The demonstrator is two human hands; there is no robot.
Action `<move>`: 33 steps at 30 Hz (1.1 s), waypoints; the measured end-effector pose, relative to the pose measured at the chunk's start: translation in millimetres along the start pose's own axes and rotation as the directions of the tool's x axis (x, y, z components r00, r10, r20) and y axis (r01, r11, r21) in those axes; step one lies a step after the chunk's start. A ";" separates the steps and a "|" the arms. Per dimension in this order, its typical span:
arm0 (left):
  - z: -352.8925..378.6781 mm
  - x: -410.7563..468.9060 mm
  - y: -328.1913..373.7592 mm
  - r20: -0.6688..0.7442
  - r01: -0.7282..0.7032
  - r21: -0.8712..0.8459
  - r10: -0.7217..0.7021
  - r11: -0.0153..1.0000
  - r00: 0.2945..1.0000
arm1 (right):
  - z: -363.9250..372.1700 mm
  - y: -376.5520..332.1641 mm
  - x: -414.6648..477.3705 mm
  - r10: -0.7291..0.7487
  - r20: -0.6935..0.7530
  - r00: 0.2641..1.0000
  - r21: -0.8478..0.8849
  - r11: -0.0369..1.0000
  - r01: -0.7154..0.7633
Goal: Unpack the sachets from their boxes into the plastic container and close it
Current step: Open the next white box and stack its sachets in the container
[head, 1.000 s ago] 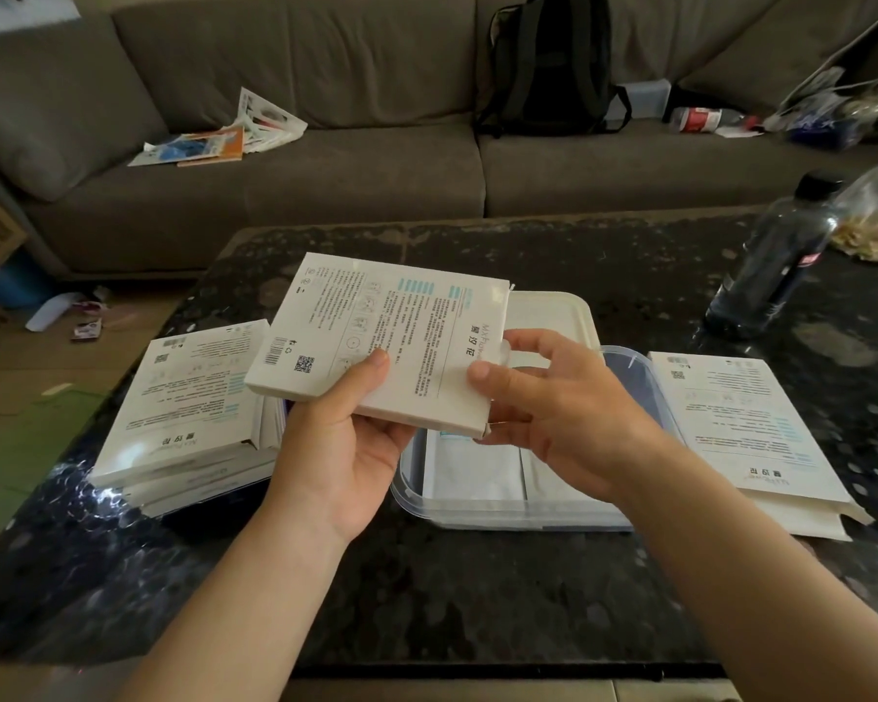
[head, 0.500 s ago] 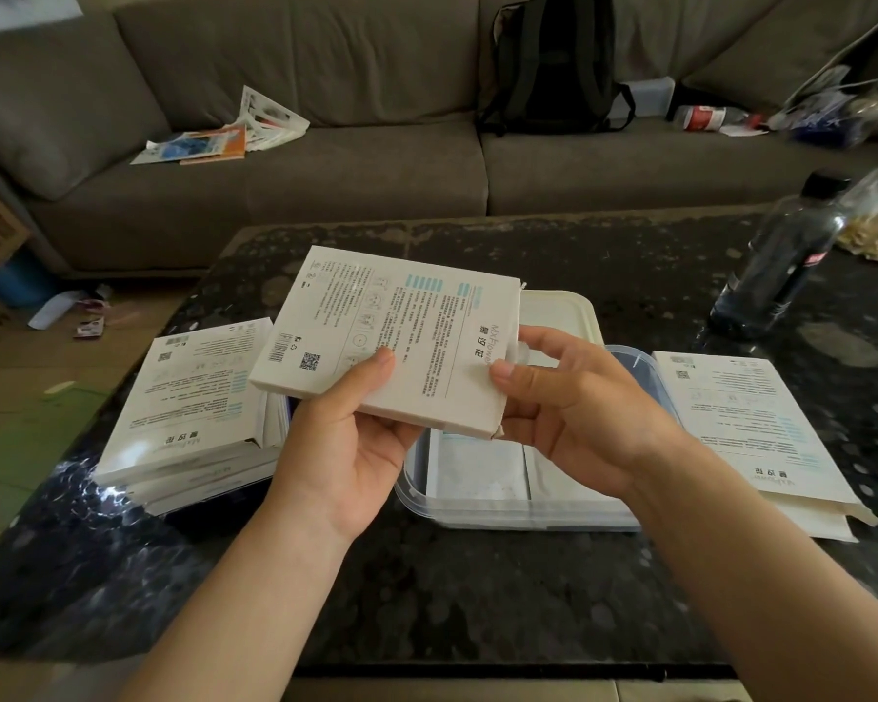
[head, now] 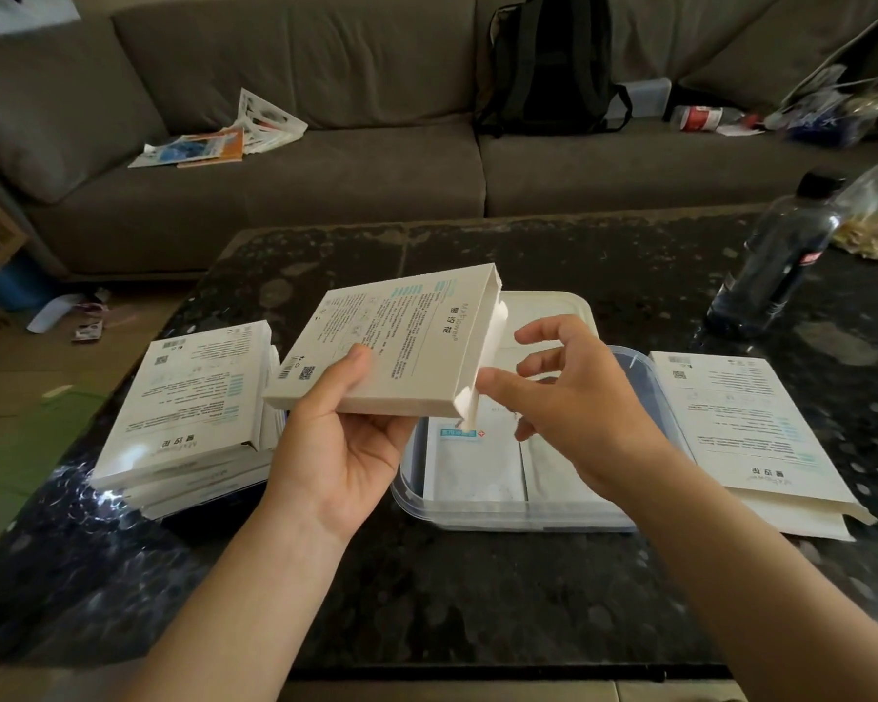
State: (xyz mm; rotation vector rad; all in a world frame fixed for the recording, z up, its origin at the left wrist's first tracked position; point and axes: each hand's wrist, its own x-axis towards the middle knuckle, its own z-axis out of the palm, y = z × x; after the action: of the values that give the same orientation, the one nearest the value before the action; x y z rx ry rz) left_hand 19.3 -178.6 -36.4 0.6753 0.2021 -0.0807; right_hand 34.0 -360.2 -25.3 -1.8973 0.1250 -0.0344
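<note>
Box (head: 401,347) above container (head: 508,519); bottle (head: 776,266) far right

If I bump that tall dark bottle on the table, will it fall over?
Probably, yes. The bottle stands upright, tall and narrow, so a push near its cap would likely tip it. Its round body would then probably roll across the table. It looks plastic, so unlikely to break.

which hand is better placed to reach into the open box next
Right. The right hand holds nothing, and its fingers sit at the open end of the box, above the container. The left hand grips the box from below, so it is busy.
</note>
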 end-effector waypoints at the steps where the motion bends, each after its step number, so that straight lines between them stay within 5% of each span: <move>1: -0.2 0.4 -0.5 -0.003 0.002 -0.003 -0.002 1.000 1.000 | 0.1 0.1 -1.0 -0.063 -0.038 0.997 -0.061 0.996 0.061; 7: 1.6 1.5 -2.2 -0.006 0.003 0.016 -0.003 1.000 1.000 | -6.0 -3.8 -4.7 -0.285 -0.038 0.958 -0.237 0.934 0.268; 23: 3.3 -2.8 -0.7 0.035 0.101 0.122 -0.106 0.987 0.994 | -27.6 -11.2 6.3 -0.085 -0.299 0.951 0.127 0.984 0.128; 33: 2.9 -2.2 -1.0 0.045 0.114 0.120 -0.120 0.986 0.992 | -24.1 -8.1 4.5 -0.111 -0.172 0.979 0.130 0.982 0.134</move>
State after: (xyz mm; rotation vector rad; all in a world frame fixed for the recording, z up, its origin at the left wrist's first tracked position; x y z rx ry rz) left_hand 17.5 -181.2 -34.3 0.7768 0.1880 -0.2244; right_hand 36.9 -380.8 -10.0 -1.7572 0.1134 -0.2772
